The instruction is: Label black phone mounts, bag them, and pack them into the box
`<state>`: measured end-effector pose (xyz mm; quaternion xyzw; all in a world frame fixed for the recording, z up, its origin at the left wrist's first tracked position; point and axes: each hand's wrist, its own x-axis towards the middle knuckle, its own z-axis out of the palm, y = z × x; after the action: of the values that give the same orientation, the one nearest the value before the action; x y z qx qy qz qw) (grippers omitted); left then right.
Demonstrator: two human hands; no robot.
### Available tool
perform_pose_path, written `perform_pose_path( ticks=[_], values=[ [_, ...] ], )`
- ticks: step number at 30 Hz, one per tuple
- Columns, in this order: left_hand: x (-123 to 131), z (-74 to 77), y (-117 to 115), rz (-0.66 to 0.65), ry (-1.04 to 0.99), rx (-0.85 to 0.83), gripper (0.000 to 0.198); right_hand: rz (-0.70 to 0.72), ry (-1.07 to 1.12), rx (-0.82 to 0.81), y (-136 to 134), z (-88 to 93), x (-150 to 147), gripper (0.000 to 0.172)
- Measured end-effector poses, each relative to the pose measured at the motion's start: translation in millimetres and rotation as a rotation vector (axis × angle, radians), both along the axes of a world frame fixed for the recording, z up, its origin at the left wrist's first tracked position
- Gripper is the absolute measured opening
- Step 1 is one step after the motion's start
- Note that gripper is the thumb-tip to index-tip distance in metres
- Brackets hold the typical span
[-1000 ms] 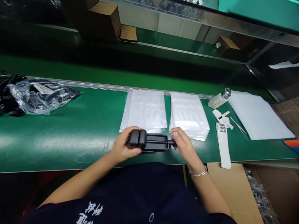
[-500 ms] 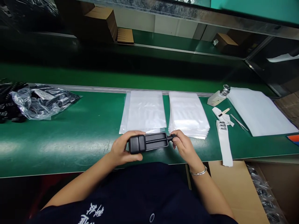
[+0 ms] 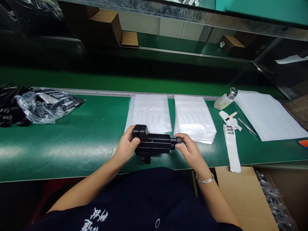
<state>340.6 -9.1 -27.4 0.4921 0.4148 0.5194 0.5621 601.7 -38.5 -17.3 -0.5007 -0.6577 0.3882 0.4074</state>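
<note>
Between my hands, just over the front of the green table, is a black plastic clamp holder [image 3: 157, 144]. It has a blocky jaw at its left end, a long narrow body, a knob-like stem at its right end and a small foot beneath. My left hand [image 3: 126, 144] is closed around the jaw end, thumb on the near side. Fingers of my right hand [image 3: 190, 149] pinch the stem on the right. Behind the holder lie a few clear plastic bags [image 3: 151, 110] and, to their right, a thicker stack of bags [image 3: 194, 117].
Bagged black parts [image 3: 49, 104] lie at the left. On the right are a bottle [image 3: 223, 101], a label strip [image 3: 231, 149], tweezers [image 3: 247, 126] and a white sheet [image 3: 269, 115]. An open carton [image 3: 243, 195] stands below the table edge; a metal shelf beam [image 3: 183, 17] crosses overhead.
The clamp holder has been turned about its length: its hollow, ridged face pointed up before, and now its side and small foot show. Both hands still hold its ends.
</note>
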Motion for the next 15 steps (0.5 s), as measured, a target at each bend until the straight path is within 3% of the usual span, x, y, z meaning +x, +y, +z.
perform_pose_path(
  ticks=[3,6,11,15],
  values=[
    [7.8,0.4,6.4,0.050,-0.077,-0.137,0.056,-0.018,0.184,-0.036,4.5,-13.0,-2.6,0.046],
    [16.3,-0.5,11.9,0.060,-0.124,-0.194,0.053,-0.083,0.368,-0.081,9.4,-29.0,-13.0,0.034],
    [25.0,-6.8,16.7,-0.022,-0.146,-0.130,0.054,-0.388,0.544,-0.027,17.0,-41.7,-24.8,0.026],
    [27.3,-11.0,20.4,0.008,-0.106,-0.090,0.055,-0.408,0.537,0.011,24.0,-39.1,-22.7,0.025]
  ],
)
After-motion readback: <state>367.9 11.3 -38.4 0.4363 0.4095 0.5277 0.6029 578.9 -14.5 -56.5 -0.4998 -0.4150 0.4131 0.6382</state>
